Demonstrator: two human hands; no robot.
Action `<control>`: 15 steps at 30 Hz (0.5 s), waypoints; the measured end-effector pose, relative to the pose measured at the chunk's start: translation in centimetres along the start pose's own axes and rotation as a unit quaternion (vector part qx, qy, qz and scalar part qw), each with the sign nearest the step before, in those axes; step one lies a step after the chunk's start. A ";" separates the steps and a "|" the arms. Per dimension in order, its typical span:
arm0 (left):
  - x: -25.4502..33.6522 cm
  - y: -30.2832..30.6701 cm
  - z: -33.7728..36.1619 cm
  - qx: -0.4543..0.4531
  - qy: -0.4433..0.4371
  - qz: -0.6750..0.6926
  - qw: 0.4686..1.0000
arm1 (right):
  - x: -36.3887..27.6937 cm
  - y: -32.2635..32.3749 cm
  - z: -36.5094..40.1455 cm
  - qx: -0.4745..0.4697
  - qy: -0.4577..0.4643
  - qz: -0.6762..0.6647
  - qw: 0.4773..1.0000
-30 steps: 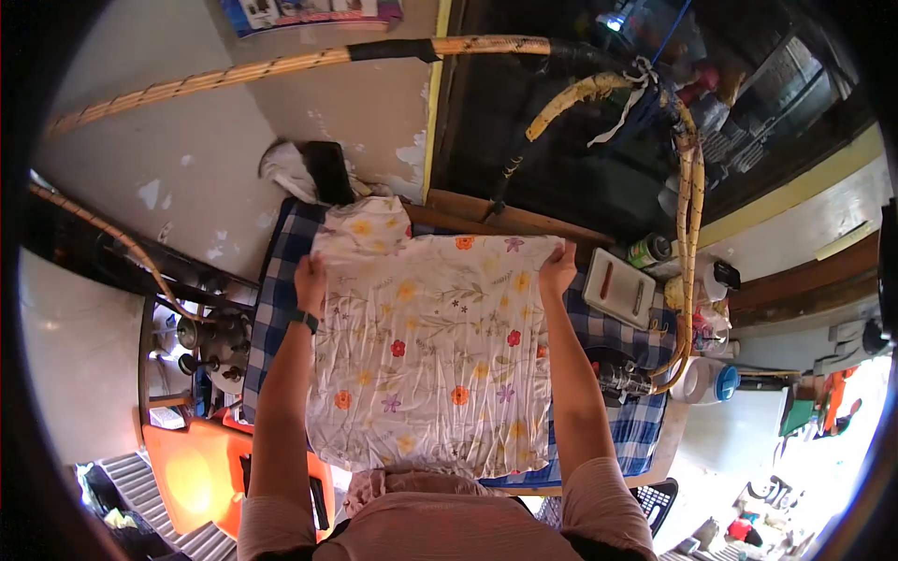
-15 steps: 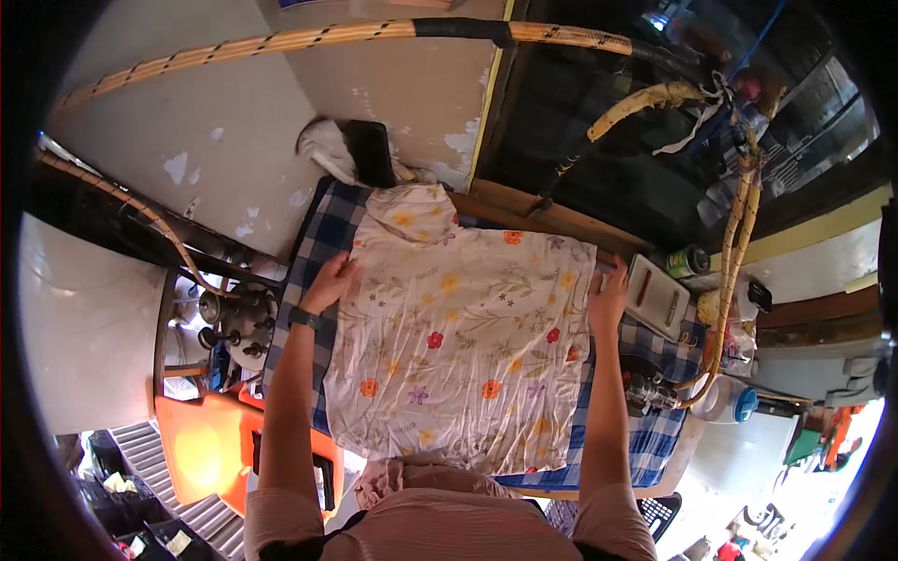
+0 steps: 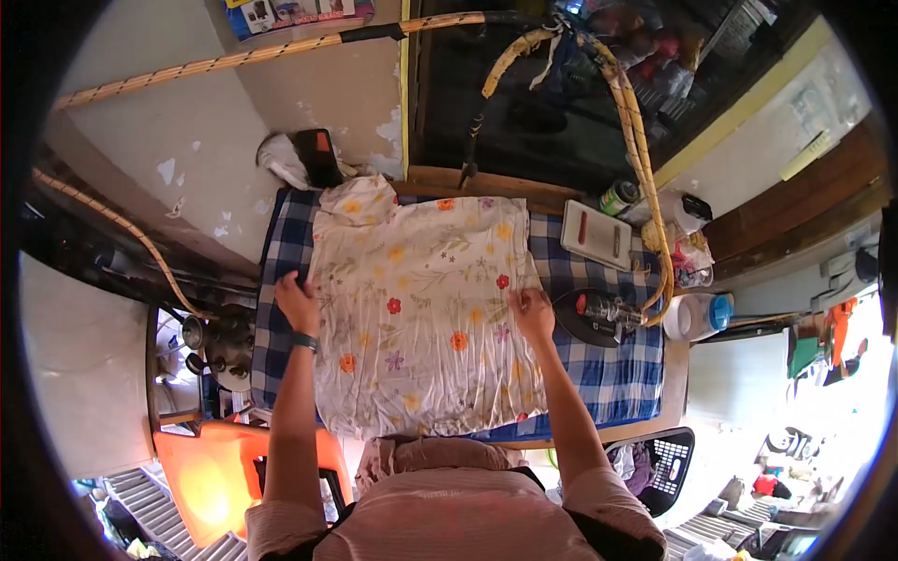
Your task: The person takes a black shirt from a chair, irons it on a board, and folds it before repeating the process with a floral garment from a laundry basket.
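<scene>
A cream floral garment (image 3: 430, 309) lies spread over the blue checked cloth on the table, creased towards its near edge. A narrower flap, like a sleeve, sticks out at its far left corner. My left hand (image 3: 297, 307), a dark band on its wrist, is at the garment's left edge with its fingers apart. At the right edge my right hand (image 3: 532, 313) has its fingers curled in, pinching the fabric. A steam iron (image 3: 603, 318) with a hose stands right of my right hand, on the checked cloth.
Beyond the iron lies a white tray (image 3: 599, 245) holding a reddish stick. A can (image 3: 617, 197) and a blue-lidded container (image 3: 697, 316) stand at the right. Wrapped hoses (image 3: 629, 122) hang overhead. An orange chair (image 3: 201, 477) and a black basket (image 3: 669, 467) flank me.
My view has turned to the right, so the iron shows fully. My right hand has come down the garment's right edge and curled its fingers. My left hand has spread its fingers at the left edge.
</scene>
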State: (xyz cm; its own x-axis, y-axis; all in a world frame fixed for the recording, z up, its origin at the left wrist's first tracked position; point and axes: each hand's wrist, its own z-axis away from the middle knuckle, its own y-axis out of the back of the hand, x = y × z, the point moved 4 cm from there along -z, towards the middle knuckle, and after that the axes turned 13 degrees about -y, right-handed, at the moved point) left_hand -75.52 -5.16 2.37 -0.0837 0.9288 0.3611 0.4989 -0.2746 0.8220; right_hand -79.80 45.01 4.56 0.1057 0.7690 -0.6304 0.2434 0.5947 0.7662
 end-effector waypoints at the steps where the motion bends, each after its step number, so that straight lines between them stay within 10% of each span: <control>1: 4.4 1.5 0.4 0.032 -0.043 -0.060 0.997 | -0.7 -0.1 0.6 0.037 0.023 0.049 0.998; 5: 14.7 0.7 10.1 -0.220 -0.248 -0.024 0.943 | 0.0 -0.6 1.4 0.059 -0.060 -0.058 0.995; 12: 14.8 0.4 14.8 -0.225 -0.218 0.019 0.950 | 1.1 4.8 3.4 0.128 0.038 0.165 0.977; 15: 17.8 3.0 18.5 -0.292 -0.336 0.153 0.882 | 3.4 7.6 8.5 0.037 -0.115 0.165 0.979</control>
State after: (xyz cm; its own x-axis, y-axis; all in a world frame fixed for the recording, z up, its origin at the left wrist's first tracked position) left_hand -59.55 15.16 3.10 0.6065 0.6724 0.4243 -0.1370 -0.4373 0.8888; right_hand -69.40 50.16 7.12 0.4035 0.8381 -0.3671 0.2275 0.2967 0.9275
